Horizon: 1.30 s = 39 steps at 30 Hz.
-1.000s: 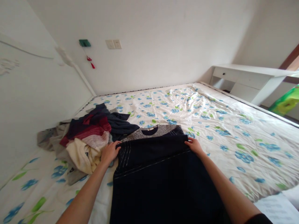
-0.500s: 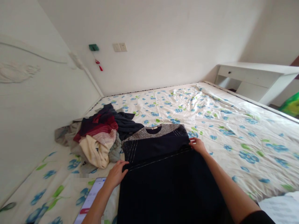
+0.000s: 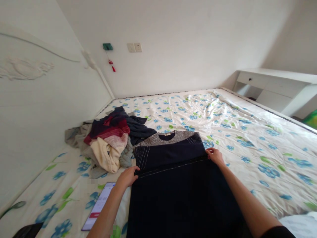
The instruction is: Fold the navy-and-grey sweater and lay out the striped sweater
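Observation:
A dark navy sweater (image 3: 178,185) with a grey yoke lies flat on the bed, neck pointing away from me. Its sleeves are folded in across the body. My left hand (image 3: 127,176) rests on the sweater's left edge, fingers pinching the fabric by a thin pale stripe. My right hand (image 3: 215,155) holds the right edge at the same stripe line.
A heap of clothes (image 3: 109,140), red, cream, grey and navy, lies left of the sweater by the white headboard (image 3: 37,109). A phone (image 3: 99,205) with a lit screen lies near my left forearm. The floral bedsheet (image 3: 247,145) spreads right, with a white desk (image 3: 277,87) beyond.
My left hand slid down the sweater's left edge from near the shoulder to the stripe line. My right hand stayed on the right edge. The view shifted left, showing the phone.

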### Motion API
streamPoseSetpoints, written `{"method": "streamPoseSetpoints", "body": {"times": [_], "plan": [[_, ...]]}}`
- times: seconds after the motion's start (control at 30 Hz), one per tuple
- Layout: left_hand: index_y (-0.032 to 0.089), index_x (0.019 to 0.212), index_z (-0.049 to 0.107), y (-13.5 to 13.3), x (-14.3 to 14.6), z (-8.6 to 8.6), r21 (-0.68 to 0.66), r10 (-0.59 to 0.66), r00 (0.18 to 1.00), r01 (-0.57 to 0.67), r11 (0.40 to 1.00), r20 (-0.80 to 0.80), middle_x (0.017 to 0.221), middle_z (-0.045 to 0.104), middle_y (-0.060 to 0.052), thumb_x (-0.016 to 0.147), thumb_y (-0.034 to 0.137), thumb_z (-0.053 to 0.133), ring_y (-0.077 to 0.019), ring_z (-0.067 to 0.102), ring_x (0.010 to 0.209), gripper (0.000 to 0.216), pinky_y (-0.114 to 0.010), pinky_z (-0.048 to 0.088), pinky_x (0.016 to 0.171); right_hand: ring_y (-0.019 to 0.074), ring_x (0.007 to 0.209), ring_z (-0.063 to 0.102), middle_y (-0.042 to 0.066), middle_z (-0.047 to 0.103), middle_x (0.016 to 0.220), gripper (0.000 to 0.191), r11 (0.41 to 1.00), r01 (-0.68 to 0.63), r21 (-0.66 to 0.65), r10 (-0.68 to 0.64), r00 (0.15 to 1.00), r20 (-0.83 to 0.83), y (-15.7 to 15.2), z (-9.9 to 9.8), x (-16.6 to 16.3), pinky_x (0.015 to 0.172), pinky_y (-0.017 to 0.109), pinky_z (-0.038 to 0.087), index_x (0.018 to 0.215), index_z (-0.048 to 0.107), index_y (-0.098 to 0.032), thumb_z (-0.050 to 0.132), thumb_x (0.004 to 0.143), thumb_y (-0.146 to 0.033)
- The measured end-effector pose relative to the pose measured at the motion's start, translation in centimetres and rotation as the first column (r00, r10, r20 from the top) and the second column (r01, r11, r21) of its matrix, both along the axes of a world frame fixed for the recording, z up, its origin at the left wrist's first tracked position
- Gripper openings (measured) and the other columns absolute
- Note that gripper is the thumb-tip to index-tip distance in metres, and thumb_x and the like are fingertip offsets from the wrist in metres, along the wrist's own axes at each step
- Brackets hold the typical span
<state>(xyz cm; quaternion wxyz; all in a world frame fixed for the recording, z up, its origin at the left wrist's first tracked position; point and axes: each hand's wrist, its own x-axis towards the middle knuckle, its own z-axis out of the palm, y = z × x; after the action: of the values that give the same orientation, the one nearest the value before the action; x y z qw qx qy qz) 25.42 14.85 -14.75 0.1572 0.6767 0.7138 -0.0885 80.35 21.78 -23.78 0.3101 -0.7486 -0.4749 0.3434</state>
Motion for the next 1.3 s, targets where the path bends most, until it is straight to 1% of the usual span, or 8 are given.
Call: {"method": "streamPoseSetpoints", "body": {"times": [0.07,0.17,0.4,0.63,0.8,0.97,1.03,1.3], "plan": [[0.026,0.122,0.075,0.0,0.0,0.0,0.026,-0.004,1.000,0.005,1.000,-0.016,0.118,0.081,-0.008,0.090,0.019,0.066,-0.0275,0.076,0.116,0.034,-0.036,0.054,0.097,0.0193,0.072,0.078,0.005,0.082,0.092,0.034,0.999,-0.037,-0.012,0.037,0.999,0.001,0.0,-0.3,0.0,0.074,0.032,0.063,0.107,0.079,-0.021,0.068,0.092,-0.050],[0.027,0.108,0.075,0.2,0.0,0.0,0.093,-0.016,1.000,0.017,0.996,-0.014,0.106,0.079,-0.005,0.090,0.021,0.066,-0.0269,0.076,0.108,0.021,-0.035,0.053,0.092,0.0193,0.073,0.077,0.003,0.082,0.092,0.032,0.998,-0.056,0.015,0.055,0.997,0.049,0.3,0.0,-0.5,0.073,0.031,0.062,0.110,0.079,-0.022,0.073,0.086,-0.043],[0.024,0.095,0.078,0.8,-0.3,-0.3,0.110,0.075,0.997,-0.073,0.991,-0.014,0.094,0.080,-0.007,0.084,0.018,0.064,-0.0315,0.076,0.105,0.019,-0.037,0.054,0.092,0.0243,0.087,0.080,0.008,0.083,0.104,0.032,0.952,0.012,0.306,-0.007,1.000,-0.018,0.8,1.6,-1.4,0.087,0.035,0.061,0.106,0.077,-0.021,0.063,0.089,-0.043],[0.022,0.087,0.073,0.0,-0.9,-0.9,0.008,0.111,0.992,-0.111,0.994,-0.054,0.099,0.079,-0.012,0.085,0.015,0.063,-0.0325,0.075,0.108,0.012,-0.039,0.053,0.091,0.0267,0.095,0.079,0.006,0.084,0.099,0.021,0.994,-0.064,0.092,0.051,0.990,0.133,0.0,-0.2,-0.9,0.099,0.039,0.057,0.098,0.084,-0.024,0.067,0.087,-0.031],[0.025,0.095,0.069,-0.3,0.2,0.0,0.061,0.012,1.000,-0.010,0.998,-0.022,0.105,0.075,-0.008,0.087,0.017,0.063,-0.0299,0.073,0.108,0.013,-0.037,0.051,0.089,0.0252,0.097,0.075,0.009,0.079,0.116,0.030,0.970,-0.170,0.173,0.116,0.951,0.286,-0.1,0.6,-1.2,0.101,0.040,0.056,0.113,0.084,-0.023,0.067,0.091,-0.034],[0.027,0.106,0.070,-0.3,2.1,0.3,0.185,-0.193,0.979,0.178,0.967,0.068,0.109,0.071,-0.004,0.089,0.017,0.065,-0.0230,0.070,0.104,0.020,-0.032,0.049,0.089,0.0271,0.108,0.071,0.006,0.078,0.111,0.022,0.850,-0.468,0.243,0.401,0.873,0.278,-0.3,1.2,-2.2,0.109,0.041,0.051,0.103,0.086,-0.026,0.079,0.084,-0.035],[0.025,0.101,0.072,-0.2,2.4,0.1,0.171,-0.182,0.980,0.167,0.971,0.076,0.105,0.073,-0.005,0.089,0.014,0.064,-0.0233,0.071,0.102,0.018,-0.032,0.049,0.088,0.0271,0.108,0.071,0.006,0.079,0.110,0.019,0.826,-0.512,0.236,0.446,0.850,0.281,-0.3,0.7,-2.2,0.110,0.041,0.050,0.099,0.087,-0.027,0.080,0.082,-0.030],[0.022,0.099,0.078,-0.3,2.5,0.1,0.149,-0.109,0.990,0.095,0.984,0.090,0.102,0.077,-0.007,0.086,0.018,0.071,-0.0261,0.074,0.100,0.015,-0.033,0.051,0.085,0.0285,0.110,0.073,0.009,0.081,0.112,0.025,0.849,-0.507,0.150,0.414,0.813,0.409,-0.1,-0.7,-1.4,0.108,0.041,0.052,0.105,0.089,-0.026,0.071,0.088,-0.023]]}}
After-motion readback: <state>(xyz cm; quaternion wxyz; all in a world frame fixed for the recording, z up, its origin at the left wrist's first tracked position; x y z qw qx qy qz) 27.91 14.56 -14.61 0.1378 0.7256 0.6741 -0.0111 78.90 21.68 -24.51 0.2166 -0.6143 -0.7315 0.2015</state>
